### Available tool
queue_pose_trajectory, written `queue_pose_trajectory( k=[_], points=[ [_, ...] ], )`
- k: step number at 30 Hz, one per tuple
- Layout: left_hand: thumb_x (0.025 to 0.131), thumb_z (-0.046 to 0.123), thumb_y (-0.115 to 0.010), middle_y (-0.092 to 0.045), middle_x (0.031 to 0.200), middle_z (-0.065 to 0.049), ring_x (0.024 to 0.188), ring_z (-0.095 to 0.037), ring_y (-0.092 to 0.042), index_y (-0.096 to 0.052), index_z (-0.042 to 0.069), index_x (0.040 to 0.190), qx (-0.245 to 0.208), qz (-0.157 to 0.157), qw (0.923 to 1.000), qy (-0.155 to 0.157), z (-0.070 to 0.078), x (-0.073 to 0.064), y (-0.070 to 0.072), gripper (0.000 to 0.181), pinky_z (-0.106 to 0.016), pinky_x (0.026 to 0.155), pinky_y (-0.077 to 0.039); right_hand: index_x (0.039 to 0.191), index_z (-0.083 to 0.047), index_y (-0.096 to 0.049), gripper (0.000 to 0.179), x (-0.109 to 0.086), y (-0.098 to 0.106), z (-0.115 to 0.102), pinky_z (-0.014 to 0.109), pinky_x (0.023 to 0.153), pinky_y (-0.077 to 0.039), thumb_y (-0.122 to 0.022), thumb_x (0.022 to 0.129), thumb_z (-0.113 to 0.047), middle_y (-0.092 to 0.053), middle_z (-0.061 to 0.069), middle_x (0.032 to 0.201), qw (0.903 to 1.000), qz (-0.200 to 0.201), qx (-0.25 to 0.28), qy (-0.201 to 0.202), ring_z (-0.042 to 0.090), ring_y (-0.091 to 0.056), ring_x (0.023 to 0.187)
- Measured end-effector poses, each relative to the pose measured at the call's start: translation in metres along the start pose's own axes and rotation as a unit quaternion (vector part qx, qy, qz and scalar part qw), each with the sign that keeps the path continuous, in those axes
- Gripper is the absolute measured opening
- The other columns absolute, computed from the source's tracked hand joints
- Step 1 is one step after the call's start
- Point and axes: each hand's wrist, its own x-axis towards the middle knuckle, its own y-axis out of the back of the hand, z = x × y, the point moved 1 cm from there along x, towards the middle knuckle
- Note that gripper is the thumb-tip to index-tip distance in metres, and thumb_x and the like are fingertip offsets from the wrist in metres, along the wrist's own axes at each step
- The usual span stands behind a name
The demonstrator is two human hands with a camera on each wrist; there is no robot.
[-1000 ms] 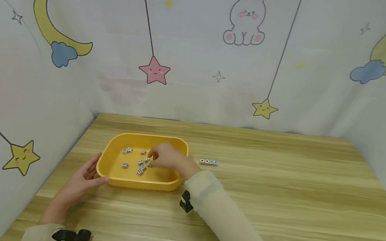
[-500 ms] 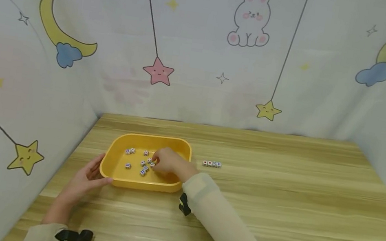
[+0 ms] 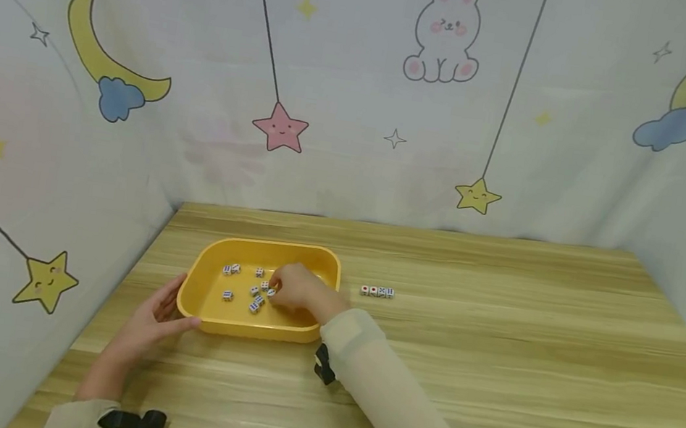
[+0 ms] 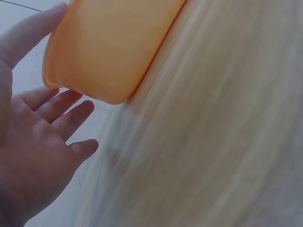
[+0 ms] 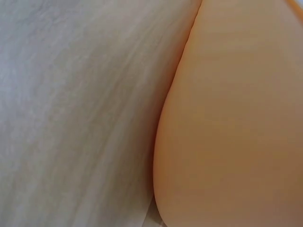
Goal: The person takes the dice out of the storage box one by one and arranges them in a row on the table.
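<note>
A yellow tray (image 3: pixel 222 326) stands on the table with several small white dice in it, among them a die (image 3: pixel 227 296) apart from the others. At the tray's left front corner, my left hand (image 3: pixel 146 322) rests with the thumb along the rim and the fingers against the outer wall. In the left wrist view these fingers (image 4: pixel 75 118) look spread and nearly straight. My right hand (image 3: pixel 299 288) reaches over the tray's right side, fingers bent down beside a die (image 3: pixel 271 292). Its fingertips are mostly hidden, so whether they pinch a die is unclear.
Right of the tray, a short row of several dice (image 3: pixel 376 292) lies on the wooden table (image 3: pixel 495 352), faces with red and blue dots showing. A printed cloth (image 3: pixel 359 99) rises behind the table and along its sides. The right wrist view shows only the tray's outer wall (image 5: pixel 227 118) and tabletop.
Since a second ago my right hand has dipped lower among the dice, then stayed there. My left hand keeps its place on the tray. The head view has shifted slightly.
</note>
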Motion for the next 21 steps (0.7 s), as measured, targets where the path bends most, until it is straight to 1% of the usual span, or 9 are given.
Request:
queue_pose_trajectory(
  k=[7,13,16,19,21],
  points=[
    [0.089,0.009,-0.069,-0.013,0.158,-0.024,0.141,-0.044,-0.02,-0.008,-0.001,0.154,0.008,0.003,1.0,-0.003,0.0002,0.0008,-0.0006,0.089,-0.002,0.093,-0.032,0.105,-0.006,-0.072,0.02,0.0001,-0.0018,-0.0008,0.018,0.066,-0.042,-0.069,0.086,-0.011,-0.061,-0.002,0.086,1.0,0.005,-0.006,-0.006,0.01,-0.05,0.076],
    [0.089,0.008,-0.068,-0.013,0.158,-0.023,0.142,-0.044,-0.017,-0.008,-0.001,0.154,-0.006,0.001,1.0,-0.007,0.0,0.0015,-0.0012,0.089,0.0,0.093,-0.031,0.101,-0.007,-0.073,0.015,-0.0011,-0.0023,0.0,0.017,0.063,-0.04,-0.068,0.088,-0.012,-0.058,-0.003,0.079,0.9998,0.01,-0.016,0.001,0.009,-0.048,0.072],
    [0.089,0.008,-0.068,-0.012,0.159,-0.023,0.142,-0.044,-0.016,-0.008,-0.001,0.154,-0.012,0.0,0.9999,-0.008,-0.0007,0.0016,-0.0015,0.089,-0.001,0.094,-0.03,0.1,-0.007,-0.073,0.014,-0.0016,-0.0011,0.001,0.017,0.061,-0.04,-0.067,0.088,-0.012,-0.056,-0.003,0.077,0.9999,0.007,-0.011,0.004,0.009,-0.048,0.071],
    [0.089,0.008,-0.068,-0.012,0.158,-0.023,0.142,-0.044,-0.016,-0.008,-0.001,0.154,-0.012,0.0,0.9999,-0.006,-0.0013,0.0015,-0.0015,0.088,-0.001,0.094,-0.03,0.1,-0.008,-0.072,0.013,-0.0025,0.0017,0.0018,0.018,0.063,-0.041,-0.066,0.09,-0.013,-0.057,-0.003,0.079,0.9999,0.004,-0.012,0.008,0.009,-0.049,0.073],
    [0.09,0.009,-0.068,-0.012,0.158,-0.023,0.142,-0.044,-0.016,-0.008,0.0,0.154,-0.009,0.001,1.0,-0.002,-0.0014,0.0012,-0.0011,0.089,-0.001,0.094,-0.03,0.102,-0.008,-0.071,0.014,-0.0032,0.0044,0.002,0.018,0.066,-0.043,-0.065,0.091,-0.014,-0.059,-0.002,0.083,0.9999,0.003,-0.012,0.01,0.01,-0.051,0.076]
  ],
)
